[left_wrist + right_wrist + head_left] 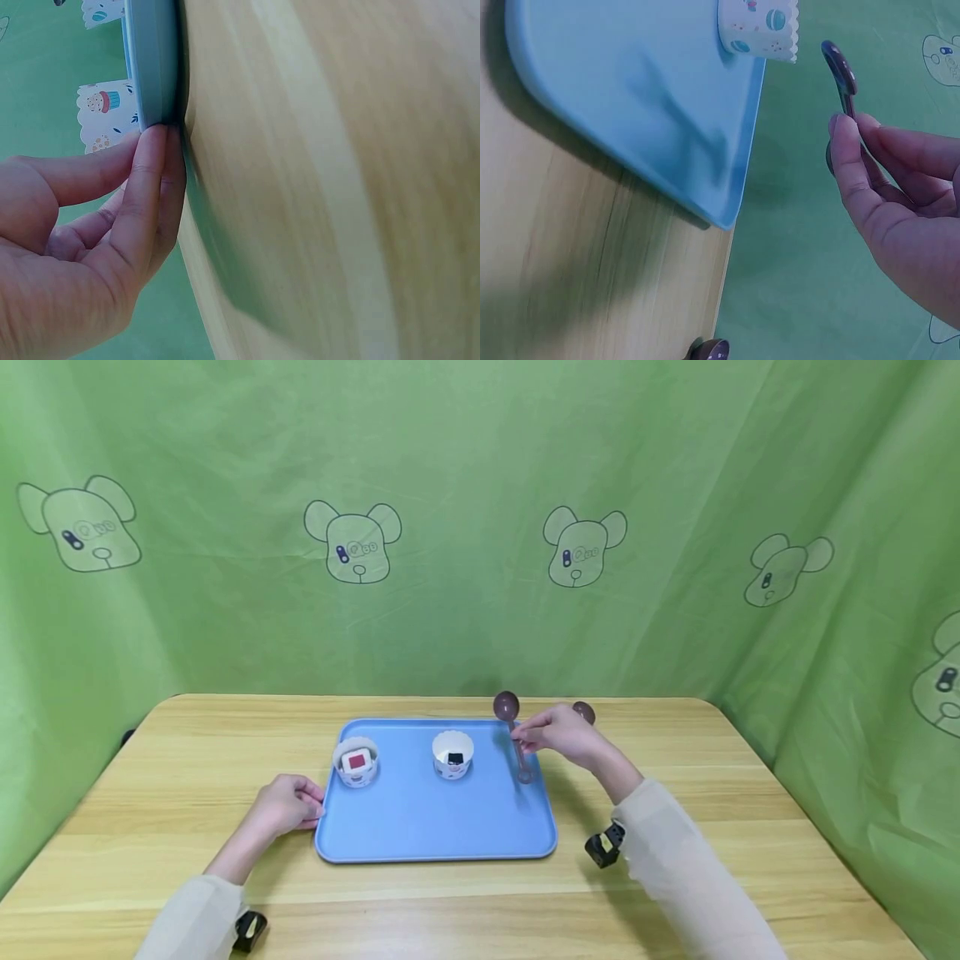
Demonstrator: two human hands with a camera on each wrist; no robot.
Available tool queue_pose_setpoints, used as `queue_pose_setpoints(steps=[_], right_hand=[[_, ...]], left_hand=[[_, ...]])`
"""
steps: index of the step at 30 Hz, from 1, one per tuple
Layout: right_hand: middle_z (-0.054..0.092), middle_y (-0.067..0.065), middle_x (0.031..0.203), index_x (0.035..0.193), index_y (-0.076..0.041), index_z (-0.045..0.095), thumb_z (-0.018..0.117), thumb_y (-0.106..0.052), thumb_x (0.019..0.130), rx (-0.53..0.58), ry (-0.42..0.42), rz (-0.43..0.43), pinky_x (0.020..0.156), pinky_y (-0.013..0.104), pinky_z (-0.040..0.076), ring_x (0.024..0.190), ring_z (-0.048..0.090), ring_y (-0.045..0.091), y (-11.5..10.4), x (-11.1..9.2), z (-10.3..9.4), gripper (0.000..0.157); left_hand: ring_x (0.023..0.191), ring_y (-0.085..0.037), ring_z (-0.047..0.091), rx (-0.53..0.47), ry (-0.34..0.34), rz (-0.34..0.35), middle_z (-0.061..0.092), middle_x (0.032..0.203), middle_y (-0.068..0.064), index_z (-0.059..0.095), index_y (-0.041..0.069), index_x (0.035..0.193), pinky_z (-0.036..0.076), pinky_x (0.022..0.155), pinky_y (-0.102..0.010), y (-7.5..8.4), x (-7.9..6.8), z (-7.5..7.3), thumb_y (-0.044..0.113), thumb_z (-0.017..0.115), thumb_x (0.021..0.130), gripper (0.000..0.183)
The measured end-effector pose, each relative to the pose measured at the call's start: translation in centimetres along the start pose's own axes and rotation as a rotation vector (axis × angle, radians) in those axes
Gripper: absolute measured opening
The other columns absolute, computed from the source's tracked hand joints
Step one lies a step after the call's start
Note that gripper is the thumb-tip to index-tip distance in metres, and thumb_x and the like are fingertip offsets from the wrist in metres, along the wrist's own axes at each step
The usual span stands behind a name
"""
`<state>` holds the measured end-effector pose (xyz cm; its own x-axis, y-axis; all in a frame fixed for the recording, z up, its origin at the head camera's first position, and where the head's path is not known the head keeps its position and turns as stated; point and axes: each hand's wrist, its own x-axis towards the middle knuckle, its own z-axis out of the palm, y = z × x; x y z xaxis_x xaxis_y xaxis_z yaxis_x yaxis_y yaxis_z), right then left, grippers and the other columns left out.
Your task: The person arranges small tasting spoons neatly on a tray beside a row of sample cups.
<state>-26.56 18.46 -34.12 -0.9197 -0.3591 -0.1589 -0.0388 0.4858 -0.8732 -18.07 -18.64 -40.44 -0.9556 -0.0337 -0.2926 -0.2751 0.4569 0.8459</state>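
Note:
My right hand (564, 735) pinches a brown round-bowled spoon (507, 706) by its handle over the tray's back right corner. The bowl points to the back and the ringed handle end to the front. In the right wrist view, thumb and fingertips meet on the spoon (841, 69), whose shadow falls on the tray. My left hand (288, 803) holds the left edge of the blue tray (435, 831), thumb and fingers at its rim (157, 67). On the tray stand two scalloped paper cups, the left one (357, 775) with a white and red piece, the middle one (452, 769) with a black-topped piece.
A second brown spoon (583, 712) lies on the wooden table (420, 910) right of the tray, partly hidden by my right hand. Behind the table hangs a green curtain (465, 627) with bear heads on it.

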Motion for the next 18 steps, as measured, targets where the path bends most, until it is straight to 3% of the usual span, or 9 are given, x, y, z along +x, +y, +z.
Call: queue_pose_setpoints(steps=[8,18], right_hand=[[0.066,0.018,0.095,0.101,0.011,0.064,0.055,0.001,0.086,-0.023,0.006,-0.002,0.080,0.035,0.054,0.072,0.064,0.020,-0.6,0.2,0.7,0.019],[0.065,0.020,0.097,0.103,0.013,0.062,0.054,0.002,0.088,0.040,-0.025,-0.002,0.082,0.041,0.054,0.073,0.065,0.020,-1.2,0.2,1.5,0.020]], left_hand=[[0.064,-0.018,0.057,-0.005,-0.004,0.001,0.056,0.074,-0.016,0.054,-0.015,0.092,0.058,0.062,-0.029,0.1,0.0,0.0,-0.015,0.056,0.076,0.016],[0.064,-0.018,0.057,-0.005,-0.004,0.000,0.056,0.076,-0.021,0.053,-0.015,0.093,0.058,0.062,-0.029,0.1,0.0,0.0,-0.015,0.056,0.076,0.017]])
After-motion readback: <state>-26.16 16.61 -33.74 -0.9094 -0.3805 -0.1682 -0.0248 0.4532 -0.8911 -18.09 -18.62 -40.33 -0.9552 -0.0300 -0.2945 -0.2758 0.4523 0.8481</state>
